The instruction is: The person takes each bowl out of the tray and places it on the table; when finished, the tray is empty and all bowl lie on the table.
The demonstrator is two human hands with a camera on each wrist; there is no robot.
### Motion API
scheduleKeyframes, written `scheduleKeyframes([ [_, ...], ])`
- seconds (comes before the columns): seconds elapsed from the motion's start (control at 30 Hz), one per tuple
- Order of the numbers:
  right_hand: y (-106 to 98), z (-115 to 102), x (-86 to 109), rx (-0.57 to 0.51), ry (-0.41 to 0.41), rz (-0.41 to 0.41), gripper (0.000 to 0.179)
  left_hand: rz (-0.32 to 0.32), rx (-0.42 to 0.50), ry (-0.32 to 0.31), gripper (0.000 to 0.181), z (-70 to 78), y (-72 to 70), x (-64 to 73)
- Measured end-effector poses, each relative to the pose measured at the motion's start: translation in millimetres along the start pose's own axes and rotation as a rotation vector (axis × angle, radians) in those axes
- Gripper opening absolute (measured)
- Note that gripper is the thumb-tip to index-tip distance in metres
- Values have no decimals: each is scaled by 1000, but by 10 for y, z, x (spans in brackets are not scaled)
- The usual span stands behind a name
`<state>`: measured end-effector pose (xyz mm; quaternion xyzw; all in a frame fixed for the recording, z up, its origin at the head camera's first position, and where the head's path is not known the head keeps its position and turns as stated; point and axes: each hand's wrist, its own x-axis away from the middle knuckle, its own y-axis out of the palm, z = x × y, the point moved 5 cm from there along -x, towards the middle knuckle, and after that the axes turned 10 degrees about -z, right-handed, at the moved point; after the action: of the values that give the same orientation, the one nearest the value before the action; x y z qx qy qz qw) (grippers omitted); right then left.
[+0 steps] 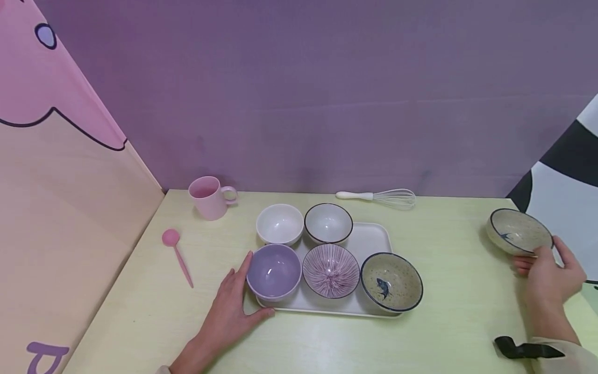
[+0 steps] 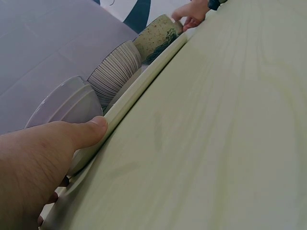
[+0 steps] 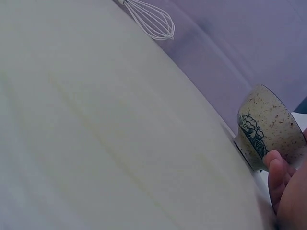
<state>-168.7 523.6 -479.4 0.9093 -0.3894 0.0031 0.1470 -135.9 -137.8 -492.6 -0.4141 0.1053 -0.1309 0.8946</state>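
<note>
At the right end of the table, my right hand [image 1: 551,275] grips a speckled beige bowl [image 1: 516,232] with a dark rim by its near side, thumb at the rim and fingers below. The right wrist view shows this bowl's blue wave pattern, its foot close to the table. My left hand [image 1: 229,314] lies spread around the near left corner of a white tray [image 1: 371,239], its thumb on the tray's rim in the left wrist view. Its fingers run beside a purple bowl [image 1: 274,272]. A striped bowl [image 1: 331,271] and a speckled fish bowl [image 1: 391,282] sit beside it.
Behind these, a white bowl [image 1: 280,224] and a dark-rimmed white bowl [image 1: 328,223] stand at the tray's far side. A pink mug [image 1: 210,200] and pink spoon [image 1: 177,252] are at left. A whisk [image 1: 378,197] lies along the back, before a purple wall [image 1: 317,104].
</note>
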Motion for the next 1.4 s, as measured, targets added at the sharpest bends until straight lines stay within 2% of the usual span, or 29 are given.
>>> scheduleKeyframes([
  [0.13, -35, -16, -4, 4, -13, 20, 57, 4, -1, -4, 131, -8, 3, 3],
  [0.37, -71, -56, -9, -65, -32, 45, 57, 11, -5, 3, 132, -8, 7, -9],
  [0.53, -134, -62, -26, -36, -43, 80, 55, 7, -6, 9, 133, 5, 6, -12],
  [0.77, -204, -43, -72, -23, -36, 101, 55, 5, -9, -21, 132, -3, 10, -3],
  [0.93, -203, -67, -37, 13, -13, 105, 56, 6, -10, -11, 132, -7, 13, -2],
  [1.2, -191, -58, -31, 120, -53, 81, 58, 8, -13, 0, 132, 6, -5, 0],
  [1.4, -188, -52, -9, 210, -34, 89, 59, 2, -8, 2, 132, -3, -1, -5],
])
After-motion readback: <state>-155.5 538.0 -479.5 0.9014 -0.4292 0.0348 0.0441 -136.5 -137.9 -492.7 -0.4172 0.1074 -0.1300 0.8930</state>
